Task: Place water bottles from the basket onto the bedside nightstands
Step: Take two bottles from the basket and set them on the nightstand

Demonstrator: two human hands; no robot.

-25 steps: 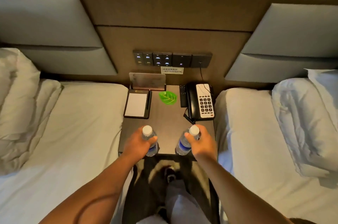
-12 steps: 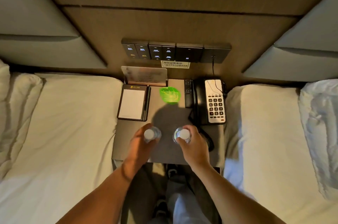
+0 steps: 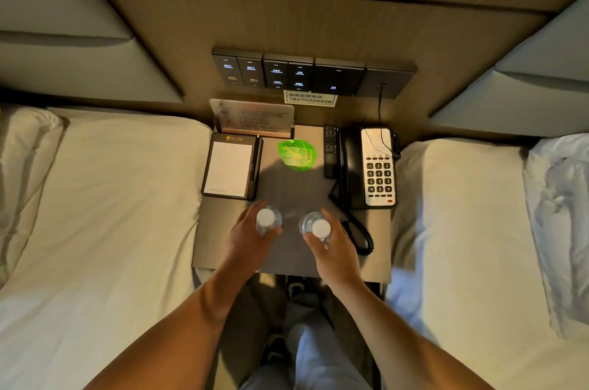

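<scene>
Holding: left hand (image 3: 251,241) wraps the left bottle (image 3: 267,218); right hand (image 3: 331,249) wraps the right bottle (image 3: 319,228)
Where: both upright over the nightstand (image 3: 220,230) front — contact unclear
Handling: likely light, smooth thin plastic — grip mid-body, not the cap

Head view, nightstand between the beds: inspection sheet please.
Surface: dark nightstand top, front half bare.
Job's things: two clear white-capped water bottles, upright, side by side.
Clutter: black-framed notepad, green leaf coaster, black remote, black-and-white desk phone, card stand.
Grippers: left hand and right hand each grip a bottle.
Cables: coiled phone cord beside right hand.
Surroundings: white beds both sides, wall switch panel.
</scene>
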